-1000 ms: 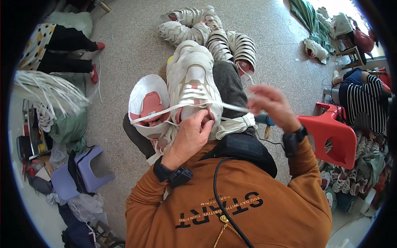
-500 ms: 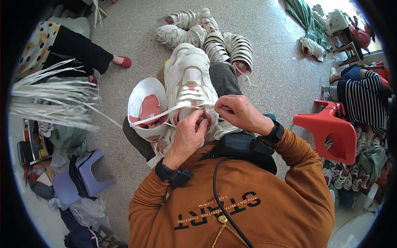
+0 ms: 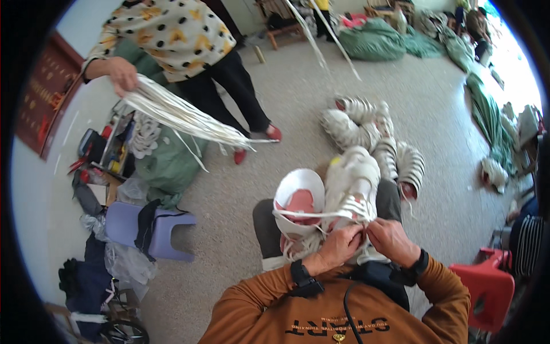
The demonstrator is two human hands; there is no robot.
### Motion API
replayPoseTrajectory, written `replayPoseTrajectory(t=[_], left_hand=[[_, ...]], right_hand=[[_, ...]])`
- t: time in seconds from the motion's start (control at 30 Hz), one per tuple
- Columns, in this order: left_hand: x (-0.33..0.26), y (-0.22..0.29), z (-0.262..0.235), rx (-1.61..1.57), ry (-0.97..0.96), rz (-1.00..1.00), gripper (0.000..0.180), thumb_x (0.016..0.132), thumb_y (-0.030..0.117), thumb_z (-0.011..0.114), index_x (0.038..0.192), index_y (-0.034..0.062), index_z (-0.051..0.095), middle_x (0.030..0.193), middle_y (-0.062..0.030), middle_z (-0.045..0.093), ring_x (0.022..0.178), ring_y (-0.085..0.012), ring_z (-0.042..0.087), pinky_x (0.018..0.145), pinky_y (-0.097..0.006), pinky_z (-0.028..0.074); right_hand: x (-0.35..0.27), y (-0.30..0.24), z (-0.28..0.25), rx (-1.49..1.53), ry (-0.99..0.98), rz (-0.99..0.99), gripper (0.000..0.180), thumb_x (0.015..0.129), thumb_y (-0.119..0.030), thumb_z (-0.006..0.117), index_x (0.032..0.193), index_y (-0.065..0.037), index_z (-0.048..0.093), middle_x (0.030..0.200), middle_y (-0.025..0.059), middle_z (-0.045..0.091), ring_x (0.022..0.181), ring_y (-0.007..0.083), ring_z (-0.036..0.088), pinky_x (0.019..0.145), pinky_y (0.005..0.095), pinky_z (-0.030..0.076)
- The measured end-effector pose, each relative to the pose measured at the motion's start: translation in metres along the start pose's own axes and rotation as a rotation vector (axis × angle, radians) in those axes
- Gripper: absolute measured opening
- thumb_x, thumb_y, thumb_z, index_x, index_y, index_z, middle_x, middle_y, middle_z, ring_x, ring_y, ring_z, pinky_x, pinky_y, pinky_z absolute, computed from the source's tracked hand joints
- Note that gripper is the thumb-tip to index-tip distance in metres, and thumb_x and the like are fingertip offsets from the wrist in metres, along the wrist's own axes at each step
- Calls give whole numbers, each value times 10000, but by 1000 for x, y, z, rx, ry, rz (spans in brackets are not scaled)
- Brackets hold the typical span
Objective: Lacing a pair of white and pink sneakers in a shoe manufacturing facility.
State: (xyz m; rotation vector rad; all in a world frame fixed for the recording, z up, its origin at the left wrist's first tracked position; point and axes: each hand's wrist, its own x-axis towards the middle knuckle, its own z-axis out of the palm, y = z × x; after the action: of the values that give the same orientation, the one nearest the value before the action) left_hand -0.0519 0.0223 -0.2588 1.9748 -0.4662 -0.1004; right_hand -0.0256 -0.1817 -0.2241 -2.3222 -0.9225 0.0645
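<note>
A white sneaker rests on my lap, toe pointing away. Beside it, to the left, lies another white shoe with a pink insole facing up. My left hand and my right hand meet at the near end of the sneaker, both pinching its white lace, which runs left across the pink-lined shoe. Each wrist wears a black watch. My orange sleeves fill the lower edge.
A pile of white shoes lies on the floor beyond my knees. Another person stands at upper left holding a bundle of white laces. A lilac plastic stool is left, a red stool right, green sacks at the back.
The view has tilted up, bringing the standing person into sight. My right hand has come back from the stretched-out lace and now sits close beside my left at the sneaker.
</note>
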Motion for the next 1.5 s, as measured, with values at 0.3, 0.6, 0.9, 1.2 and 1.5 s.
replayPoseTrajectory(t=[0.3, 0.6, 0.9, 1.2, 1.5], left_hand=[[9, 2, -10, -92, -115, -150, 129, 974, 99, 583, 1002, -10, 647, 765, -175, 672, 671, -306, 674, 609, -384, 505], [-8, 8, -25, 416, -119, 6, 108, 916, 132, 629, 899, 26, 638, 856, -200, 688, 823, -418, 679, 676, -487, 527], [-40, 34, -127, 311, 139, 2, 124, 952, 84, 631, 1058, 36, 677, 918, -158, 685, 821, -359, 683, 711, -406, 543], [-13, -3, -106, 563, 178, 101, 138, 884, -4, 683, 1018, 28, 684, 903, -124, 672, 835, -324, 674, 723, -400, 541], [-2, -41, -86, 742, 92, 20, 134, 923, 62, 615, 1047, 36, 659, 885, -136, 639, 818, -347, 648, 706, -441, 506]], right_hand=[[-1, -4, 13, 236, 197, 23, 27, 884, 2, 636, 882, -8, 610, 799, 159, 636, 727, 372, 651, 644, 434, 524], [-5, -13, 20, 81, 120, 80, 288, 823, -134, 720, 1045, -47, 560, 978, 165, 594, 905, 382, 627, 746, 447, 520], [3, -13, 18, 86, 236, 7, 297, 845, -103, 689, 1099, -33, 549, 985, 170, 563, 890, 400, 606, 731, 451, 507], [-1, 65, 12, 318, 618, 322, 102, 1001, -52, 561, 1070, 2, 613, 924, 92, 620, 835, 183, 603, 765, 316, 504], [5, 291, 83, 256, 296, 899, 343, 903, -157, 559, 1175, 27, 657, 1008, 237, 711, 968, 335, 690, 845, 399, 524]])
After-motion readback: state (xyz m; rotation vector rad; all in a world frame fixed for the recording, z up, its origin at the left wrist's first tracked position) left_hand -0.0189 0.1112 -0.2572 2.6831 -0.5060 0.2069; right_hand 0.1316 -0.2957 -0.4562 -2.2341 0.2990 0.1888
